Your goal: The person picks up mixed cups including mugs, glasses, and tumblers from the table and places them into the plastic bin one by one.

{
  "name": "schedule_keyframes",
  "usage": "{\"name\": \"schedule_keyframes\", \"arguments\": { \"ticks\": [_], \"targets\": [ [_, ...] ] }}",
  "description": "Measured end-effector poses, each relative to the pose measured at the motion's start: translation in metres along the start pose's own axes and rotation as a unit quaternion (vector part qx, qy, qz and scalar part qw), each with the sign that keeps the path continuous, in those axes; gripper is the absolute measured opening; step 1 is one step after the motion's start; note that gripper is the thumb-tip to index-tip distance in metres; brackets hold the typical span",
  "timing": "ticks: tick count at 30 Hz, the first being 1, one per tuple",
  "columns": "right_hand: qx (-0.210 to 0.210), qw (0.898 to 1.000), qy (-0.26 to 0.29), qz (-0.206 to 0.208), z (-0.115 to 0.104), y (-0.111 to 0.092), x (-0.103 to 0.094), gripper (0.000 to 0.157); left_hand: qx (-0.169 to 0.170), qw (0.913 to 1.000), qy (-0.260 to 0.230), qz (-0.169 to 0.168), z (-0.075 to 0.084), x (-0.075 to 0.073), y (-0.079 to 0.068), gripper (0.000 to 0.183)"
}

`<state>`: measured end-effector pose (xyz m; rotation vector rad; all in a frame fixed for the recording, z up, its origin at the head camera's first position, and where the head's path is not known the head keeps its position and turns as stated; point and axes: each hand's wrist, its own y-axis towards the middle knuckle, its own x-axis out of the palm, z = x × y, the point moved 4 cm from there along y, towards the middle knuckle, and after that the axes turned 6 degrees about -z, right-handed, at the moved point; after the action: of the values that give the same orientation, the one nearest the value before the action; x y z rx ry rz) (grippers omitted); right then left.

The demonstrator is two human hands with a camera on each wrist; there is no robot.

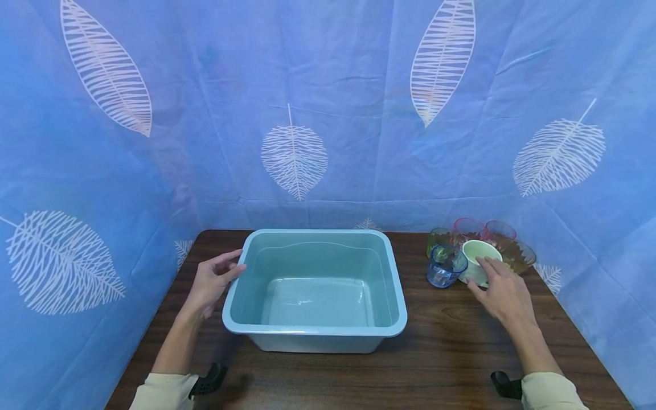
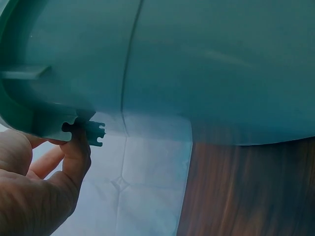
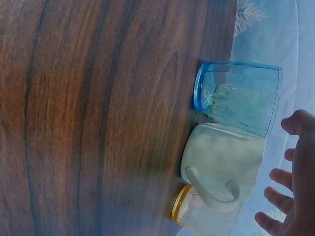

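On the table stands a large light teal plastic basin point(image 1: 328, 330), with nothing inside it. At its left rim, my left hand point(image 1: 210, 283) grips the edge between thumb and fingers. The left wrist view shows those fingers point(image 2: 76, 157) bent against the underside of the rim. Over at the right, my right hand point(image 1: 504, 293) hovers close by a pale green mug point(image 1: 478, 249), overlapping it in the head view. In the right wrist view its fingers are spread, apart from the mug's handle point(image 3: 211, 199). A clear blue glass point(image 1: 445, 269) stands beside the mug.
Behind and beside the mug cluster a green glass point(image 1: 434, 242), two pink-rimmed glasses and an amber glass point(image 1: 527, 259). The dark wood table point(image 1: 328, 387) ends at a blue leaf-patterned cloth point(image 1: 348, 159) hung around it on the back and sides.
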<state>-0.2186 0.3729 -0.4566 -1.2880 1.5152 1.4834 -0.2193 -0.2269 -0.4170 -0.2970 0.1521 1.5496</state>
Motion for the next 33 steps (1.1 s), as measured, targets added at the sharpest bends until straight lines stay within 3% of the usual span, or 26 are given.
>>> {"name": "schedule_keyframes", "arguments": {
  "ticks": [7, 22, 33],
  "targets": [
    [0.024, 1.000, 0.006, -0.014, 0.002, -0.001, 0.003, 0.058, 0.011, 0.9995, -0.025, -0.019, 0.004, 0.008, -0.004, 0.050],
    [0.094, 0.992, 0.055, -0.069, 0.011, -0.007, 0.007, 0.060, 0.009, 0.9992, -0.018, -0.034, 0.006, 0.019, -0.008, 0.050],
    [0.120, 0.987, 0.071, -0.074, 0.019, -0.007, 0.004, 0.062, 0.029, 0.9975, -0.016, -0.063, 0.009, 0.031, -0.012, 0.051]
  ]
}}
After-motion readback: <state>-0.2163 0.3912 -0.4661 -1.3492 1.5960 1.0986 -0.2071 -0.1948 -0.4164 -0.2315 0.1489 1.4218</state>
